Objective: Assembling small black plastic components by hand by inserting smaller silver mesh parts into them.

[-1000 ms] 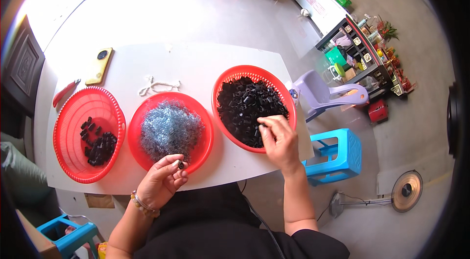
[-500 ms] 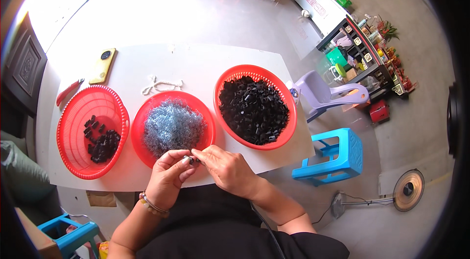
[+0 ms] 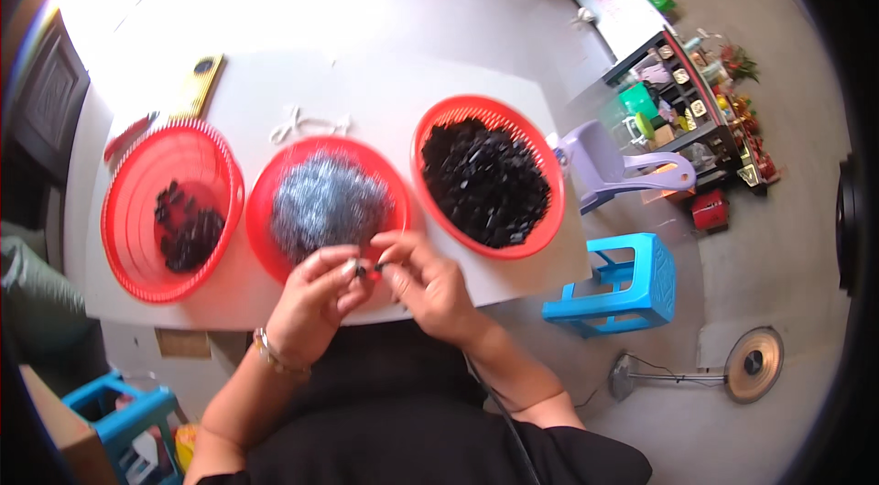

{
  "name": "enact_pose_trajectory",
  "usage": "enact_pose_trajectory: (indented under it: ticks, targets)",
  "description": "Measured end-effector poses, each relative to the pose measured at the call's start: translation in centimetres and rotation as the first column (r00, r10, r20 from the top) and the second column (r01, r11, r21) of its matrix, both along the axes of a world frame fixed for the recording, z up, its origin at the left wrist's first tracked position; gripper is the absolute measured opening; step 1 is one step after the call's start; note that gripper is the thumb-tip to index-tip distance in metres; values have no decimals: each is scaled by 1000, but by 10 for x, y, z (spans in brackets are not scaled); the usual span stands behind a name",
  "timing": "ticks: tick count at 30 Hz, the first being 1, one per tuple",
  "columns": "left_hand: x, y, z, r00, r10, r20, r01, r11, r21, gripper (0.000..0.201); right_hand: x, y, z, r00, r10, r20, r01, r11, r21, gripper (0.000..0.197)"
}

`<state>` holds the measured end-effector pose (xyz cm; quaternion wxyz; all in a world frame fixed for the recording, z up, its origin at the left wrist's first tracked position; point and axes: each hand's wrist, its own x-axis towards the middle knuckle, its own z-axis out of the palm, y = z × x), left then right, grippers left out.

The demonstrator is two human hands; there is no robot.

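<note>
Over the table's near edge, my left hand (image 3: 316, 302) is closed, its thumb and fingers pinching a small black piece (image 3: 361, 272). Close to its right, my right hand (image 3: 430, 293) pinches another small dark piece (image 3: 381, 266) between thumb and fingers. Blur hides whether the two pieces touch. Just beyond my hands is a red basin (image 3: 259, 224) heaped with fine silvery metal bits (image 3: 330, 201), too small to name. To the right, a red basket (image 3: 540, 236) is full of short black pieces (image 3: 485, 178). A left red basket (image 3: 137, 238) holds a smaller pile of black pieces (image 3: 194, 238).
On the white table (image 3: 366, 82) lie a yellow phone (image 3: 197, 93), a red-handled knife (image 3: 128, 137) and a white cord (image 3: 309, 124). Beyond its right edge stand a purple chair (image 3: 604, 164), a blue stool (image 3: 632, 283) and a fan (image 3: 754, 363). Another blue stool (image 3: 128, 421) is at lower left.
The table and its baskets sit higher in the picture as my view has tilted. My right fingers have drawn slightly away from the left ones, and the dark piece between them now shows.
</note>
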<state>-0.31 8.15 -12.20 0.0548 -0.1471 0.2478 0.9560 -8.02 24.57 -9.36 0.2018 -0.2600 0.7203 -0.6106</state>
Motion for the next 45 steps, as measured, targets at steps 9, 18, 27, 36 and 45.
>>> enact_pose_trajectory:
  ticks: [9, 18, 27, 36, 45]
  targets:
    - [-6, -1, 12, 996, 6, 90, -2, 999, -50, 23, -4, 1, -2, 995, 9, 95, 0, 995, -99, 8]
    - [-4, 6, 5, 998, 20, 51, -13, 991, -136, 21, -2, -1, -1, 991, -2, 135, 15, 995, -94, 8]
    - [-4, 13, 2, 985, 141, -100, -170, 892, -419, 16, 5, -6, -4, 968, -64, 244, 95, 988, -120, 7]
    - [-2, 23, -2, 958, 182, -223, -269, 843, -466, 20, 17, -6, -9, 970, -108, 219, 151, 970, -190, 9]
    - [-2, 15, 1, 980, 99, -172, -171, 860, -481, 23, 19, -6, -12, 997, -73, 23, 75, 992, -105, 32]
